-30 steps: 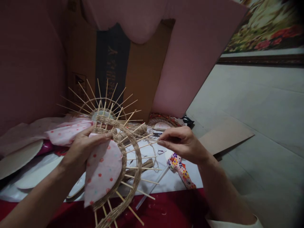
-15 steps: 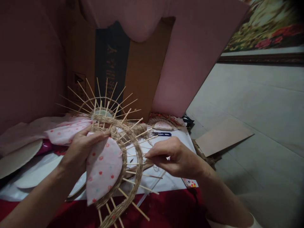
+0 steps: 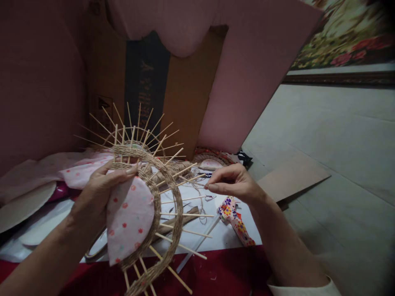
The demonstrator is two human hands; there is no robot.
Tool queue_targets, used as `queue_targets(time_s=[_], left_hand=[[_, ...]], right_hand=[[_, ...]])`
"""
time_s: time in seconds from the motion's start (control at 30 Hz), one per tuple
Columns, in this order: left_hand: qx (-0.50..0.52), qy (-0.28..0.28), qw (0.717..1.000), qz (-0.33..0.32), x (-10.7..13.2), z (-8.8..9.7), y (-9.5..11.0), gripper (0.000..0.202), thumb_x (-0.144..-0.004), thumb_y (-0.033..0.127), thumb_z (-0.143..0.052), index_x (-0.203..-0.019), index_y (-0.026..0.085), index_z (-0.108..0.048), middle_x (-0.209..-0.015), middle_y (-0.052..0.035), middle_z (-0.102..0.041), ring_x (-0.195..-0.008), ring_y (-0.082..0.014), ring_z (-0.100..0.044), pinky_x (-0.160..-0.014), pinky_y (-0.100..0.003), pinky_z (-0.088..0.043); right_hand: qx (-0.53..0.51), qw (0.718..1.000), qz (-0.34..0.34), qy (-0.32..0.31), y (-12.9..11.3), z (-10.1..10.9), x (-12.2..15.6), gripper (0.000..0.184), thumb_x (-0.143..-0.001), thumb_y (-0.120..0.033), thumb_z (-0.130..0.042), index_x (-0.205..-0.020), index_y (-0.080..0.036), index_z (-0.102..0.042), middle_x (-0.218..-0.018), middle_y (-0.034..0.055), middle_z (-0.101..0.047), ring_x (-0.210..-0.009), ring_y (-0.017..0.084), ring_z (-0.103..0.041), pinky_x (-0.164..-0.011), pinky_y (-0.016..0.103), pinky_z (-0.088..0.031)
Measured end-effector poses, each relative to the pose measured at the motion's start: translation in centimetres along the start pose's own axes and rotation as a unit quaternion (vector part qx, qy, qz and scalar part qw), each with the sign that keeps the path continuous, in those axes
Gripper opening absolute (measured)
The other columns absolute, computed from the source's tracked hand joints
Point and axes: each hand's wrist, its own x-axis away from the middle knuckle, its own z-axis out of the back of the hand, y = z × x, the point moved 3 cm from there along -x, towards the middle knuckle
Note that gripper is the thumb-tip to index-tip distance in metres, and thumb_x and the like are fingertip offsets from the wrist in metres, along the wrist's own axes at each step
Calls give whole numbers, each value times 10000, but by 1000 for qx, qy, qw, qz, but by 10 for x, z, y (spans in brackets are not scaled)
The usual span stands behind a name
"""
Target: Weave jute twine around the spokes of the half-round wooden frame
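Note:
My left hand [image 3: 103,193] is closed on the straight inner side of a half-round woven frame [image 3: 178,197]. Twine bands run around the frame, thin wooden sticks fan outward through them, and white cloth with red flower prints [image 3: 131,222] covers its core. To the right of the frame, my right hand [image 3: 230,183] has thumb and forefinger pinched together on what looks like a thin strand of twine, near the tips of the sticks. Its other fingers are curled. Behind the frame lies a roll of twine [image 3: 173,169], partly hidden.
A similar piece with spread sticks [image 3: 140,117] stands behind. On the white table are a flower-patterned tool [image 3: 236,222] resembling a glue gun, a clear stick [image 3: 197,244], and blue-handled snips [image 3: 207,175]. Round boards [image 3: 27,205] lie left; pink-covered cardboard [image 3: 243,74] rises behind.
My right hand has moved up and right, away from the woven frame's edge, uncovering the flower-patterned tool. The frame in my left hand has shifted slightly left.

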Motion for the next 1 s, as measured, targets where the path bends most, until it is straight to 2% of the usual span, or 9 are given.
queue_targets(time_s=[0.1, 0.27, 0.5, 0.63, 0.8, 1.0], left_hand=[[27, -7, 1000, -7, 0, -1, 0, 254, -508, 94, -749, -733, 157, -650, -533, 28, -649, -401, -107, -569, -377, -179, -480], [51, -7, 999, 17, -2, 0, -7, 303, -499, 71, -739, -784, 144, -667, -641, -9, -698, -458, -127, -610, -414, -198, -513], [59, 1, 998, 34, -2, -1, -12, 295, -497, 83, -746, -762, 158, -640, -629, 16, -673, -488, -145, -630, -473, -236, -551], [48, 13, 998, 25, -3, 2, -10, 296, -498, 87, -738, -775, 139, -649, -628, -2, -689, -451, -134, -612, -425, -212, -521], [11, 26, 1000, 6, -6, 7, -5, 243, -502, 111, -743, -721, 130, -637, -509, 21, -639, -366, -114, -557, -342, -182, -452], [-34, 50, 998, -29, -11, 12, 0, 318, -457, 120, -759, -752, 123, -639, -547, 26, -667, -404, -109, -587, -370, -159, -459]], right_hand=[[-51, 997, -44, -45, 14, -9, -7, 205, -684, -317, -746, -680, -116, -705, -498, -23, -514, -463, 60, -384, -416, 200, -267], [-93, 987, -67, -111, 28, -33, -13, 216, -675, -322, -754, -695, -112, -704, -568, -14, -550, -524, 66, -435, -462, 193, -334], [-120, 980, -106, -118, 32, -49, -13, 209, -641, -301, -775, -674, -112, -694, -612, -8, -587, -558, 69, -485, -521, 195, -381], [-111, 983, -97, -106, 31, -46, -13, 211, -640, -310, -779, -682, -115, -713, -584, -11, -582, -536, 72, -477, -488, 196, -376], [-72, 992, -71, -75, 28, -31, -11, 232, -675, -333, -760, -754, -117, -739, -619, 20, -634, -560, 88, -509, -506, 216, -398], [23, 997, -45, -61, 18, -14, -5, 240, -739, -334, -712, -780, -99, -735, -569, 15, -598, -513, 80, -462, -451, 211, -333]])
